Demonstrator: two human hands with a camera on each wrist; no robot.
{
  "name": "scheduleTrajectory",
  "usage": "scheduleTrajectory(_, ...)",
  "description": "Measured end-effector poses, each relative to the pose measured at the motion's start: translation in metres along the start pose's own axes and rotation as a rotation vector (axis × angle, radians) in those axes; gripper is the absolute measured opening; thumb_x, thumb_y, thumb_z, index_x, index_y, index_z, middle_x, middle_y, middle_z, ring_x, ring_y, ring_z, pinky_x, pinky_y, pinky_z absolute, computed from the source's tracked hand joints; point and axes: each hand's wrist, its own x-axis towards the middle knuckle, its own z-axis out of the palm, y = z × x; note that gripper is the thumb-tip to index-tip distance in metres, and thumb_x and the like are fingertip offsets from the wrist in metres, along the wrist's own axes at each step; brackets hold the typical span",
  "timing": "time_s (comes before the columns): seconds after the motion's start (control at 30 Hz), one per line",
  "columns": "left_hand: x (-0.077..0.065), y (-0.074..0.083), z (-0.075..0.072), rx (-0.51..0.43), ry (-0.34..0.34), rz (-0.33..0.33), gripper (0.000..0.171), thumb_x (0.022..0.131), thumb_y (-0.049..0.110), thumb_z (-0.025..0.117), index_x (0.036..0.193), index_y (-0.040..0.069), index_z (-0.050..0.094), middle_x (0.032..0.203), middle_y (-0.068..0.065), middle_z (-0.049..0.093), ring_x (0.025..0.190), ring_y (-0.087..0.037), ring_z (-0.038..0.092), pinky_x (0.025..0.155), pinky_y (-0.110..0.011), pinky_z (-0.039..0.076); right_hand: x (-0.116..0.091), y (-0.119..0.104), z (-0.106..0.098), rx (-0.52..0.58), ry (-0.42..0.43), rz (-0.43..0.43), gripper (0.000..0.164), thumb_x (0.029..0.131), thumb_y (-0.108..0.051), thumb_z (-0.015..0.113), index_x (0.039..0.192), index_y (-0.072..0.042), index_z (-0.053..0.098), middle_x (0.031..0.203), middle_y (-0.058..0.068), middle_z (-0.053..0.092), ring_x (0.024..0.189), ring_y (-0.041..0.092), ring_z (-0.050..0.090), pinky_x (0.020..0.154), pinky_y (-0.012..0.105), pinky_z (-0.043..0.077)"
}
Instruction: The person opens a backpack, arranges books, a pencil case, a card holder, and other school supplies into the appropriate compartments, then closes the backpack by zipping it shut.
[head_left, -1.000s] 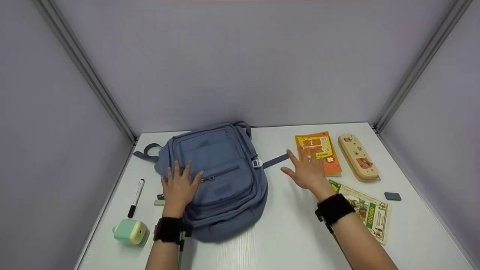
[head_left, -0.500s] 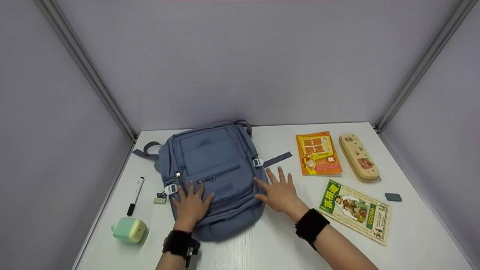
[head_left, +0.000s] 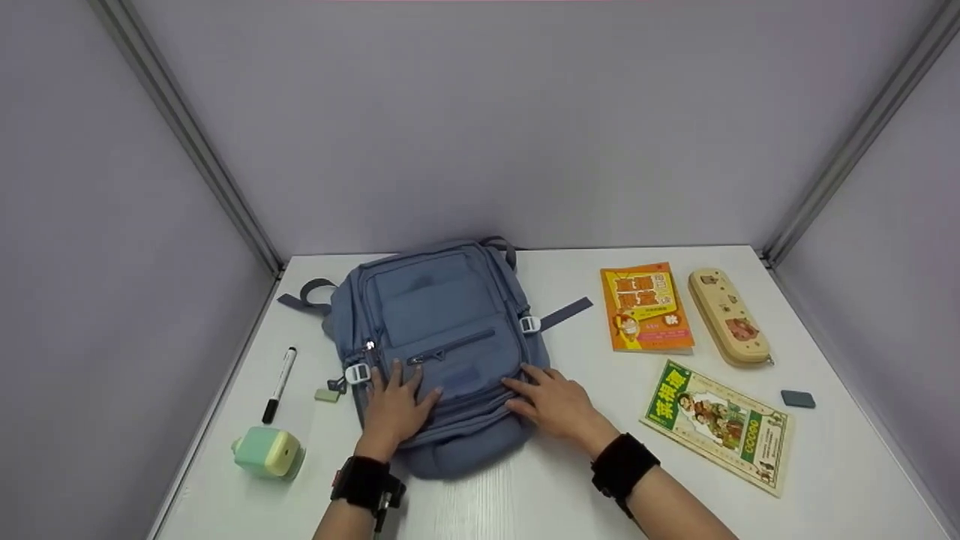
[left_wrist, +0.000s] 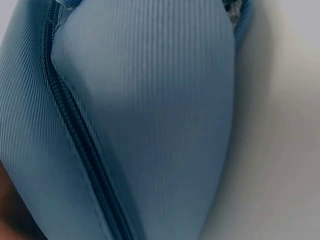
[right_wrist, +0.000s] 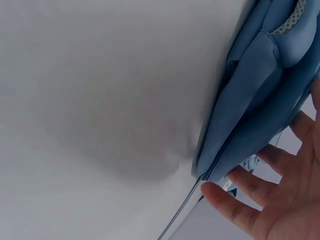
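Note:
A blue backpack (head_left: 439, 300) lies front side up on the white table, its closed front pocket zipper facing upward. My left hand (head_left: 394, 411) rests on the backpack's lower left part, fingers spread. At the lower right edge, my right hand (head_left: 556, 403) touches the bag with loosely bent fingers. From the right wrist view, the fingertips of my right hand (right_wrist: 280, 195) lie along the side of the backpack (right_wrist: 250, 100). Fabric and a zipper of the backpack (left_wrist: 150, 120) fill most of the left wrist view, where little of the left hand shows.
On the right lie an orange book (head_left: 646, 307), a beige pencil case (head_left: 729, 316), a green-and-cream booklet (head_left: 718, 427) and a dark eraser (head_left: 797, 399). On the left are a marker (head_left: 280, 384), a green pencil sharpener (head_left: 267, 452) and a small green eraser (head_left: 327, 395). Grey walls enclose the table.
My right hand has moved left and down from near the orange book onto the backpack's right edge. My left hand has slid down and right on the bag.

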Motion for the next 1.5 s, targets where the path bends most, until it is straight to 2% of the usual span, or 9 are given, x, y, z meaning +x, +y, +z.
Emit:
scheduleTrajectory(0.23,0.003,0.022,0.009,0.033,0.003,0.088,0.064,0.097,0.056,0.051,0.143,0.012,0.052,0.152,-0.028,0.030,0.135,-0.061,0.017,0.103,-0.067,0.028,-0.011,0.026,-0.006,0.035,0.037,0.012,0.047,0.101,-0.050,0.046,0.135,-0.023,0.062,0.142,0.017,0.049,0.120,0.045,0.052,0.092,0.057,0.045)
scheduleTrajectory(0.47,0.001,0.040,0.023,0.060,-0.027,0.127,0.064,0.097,0.057,0.049,0.143,0.013,0.052,0.152,-0.027,0.031,0.136,-0.060,0.018,0.103,-0.068,0.027,-0.034,0.042,-0.003,0.102,0.015,0.071,0.051,0.096,-0.052,0.054,0.137,-0.022,0.060,0.145,0.018,0.046,0.125,0.044,0.049,0.096,0.057,0.042)
scheduleTrajectory(0.67,0.006,0.053,0.033,0.105,-0.001,0.160,0.062,0.096,0.056,0.050,0.140,0.013,0.056,0.151,-0.026,0.035,0.135,-0.060,0.023,0.103,-0.067,0.029,-0.047,0.050,-0.006,0.117,0.003,0.129,0.055,0.091,-0.053,0.062,0.138,-0.024,0.059,0.146,0.017,0.045,0.125,0.044,0.049,0.096,0.058,0.042)
scheduleTrajectory(0.87,0.012,0.066,0.035,0.132,0.007,0.195,0.062,0.095,0.057,0.051,0.140,0.014,0.056,0.150,-0.025,0.037,0.135,-0.058,0.024,0.102,-0.065,0.033,-0.055,0.054,-0.011,0.080,0.015,0.190,0.055,0.087,-0.053,0.068,0.135,-0.026,0.062,0.144,0.016,0.047,0.121,0.043,0.052,0.092,0.057,0.045)
scheduleTrajectory(1.03,0.015,0.069,0.035,0.139,0.013,0.224,0.063,0.095,0.058,0.051,0.142,0.016,0.055,0.150,-0.024,0.037,0.136,-0.057,0.025,0.101,-0.063,0.036,-0.058,0.050,-0.016,0.050,0.029,0.219,0.056,0.083,-0.052,0.072,0.132,-0.026,0.064,0.141,0.017,0.048,0.116,0.046,0.054,0.086,0.057,0.047)
scheduleTrajectory(1.17,0.020,0.066,0.032,0.133,0.007,0.249,0.064,0.095,0.059,0.051,0.143,0.017,0.053,0.152,-0.023,0.034,0.136,-0.056,0.024,0.101,-0.063,0.036,-0.053,0.047,-0.020,-0.017,0.086,0.185,0.062,0.080,-0.051,0.076,0.134,-0.025,0.062,0.140,0.017,0.048,0.117,0.045,0.051,0.084,0.058,0.045)
scheduleTrajectory(1.33,0.028,0.057,0.030,0.126,-0.004,0.273,0.066,0.094,0.062,0.049,0.143,0.017,0.053,0.153,-0.020,0.034,0.138,-0.054,0.024,0.097,-0.062,0.040,-0.041,0.046,-0.019,-0.053,0.079,0.014,0.068,0.082,-0.048,0.074,0.143,-0.027,0.053,0.151,0.017,0.037,0.133,0.047,0.035,0.097,0.064,0.036)
scheduleTrajectory(1.4,0.031,0.051,0.027,0.090,0.032,0.270,0.062,0.094,0.057,0.054,0.139,0.014,0.057,0.149,-0.019,0.041,0.136,-0.051,0.031,0.092,-0.060,0.045,-0.038,0.048,-0.017,-0.021,0.025,-0.047,0.066,0.085,-0.047,0.070,0.144,-0.027,0.051,0.154,0.016,0.033,0.138,0.049,0.028,0.101,0.065,0.032)
scheduleTrajectory(1.5,0.035,0.041,0.022,-0.013,0.165,0.243,0.044,0.093,0.039,0.065,0.124,0.007,0.068,0.133,-0.017,0.059,0.123,-0.043,0.052,0.082,-0.054,0.052,-0.036,0.050,-0.014,0.059,-0.053,-0.077,0.061,0.089,-0.046,0.066,0.144,-0.026,0.051,0.156,0.016,0.031,0.141,0.050,0.021,0.103,0.065,0.031)
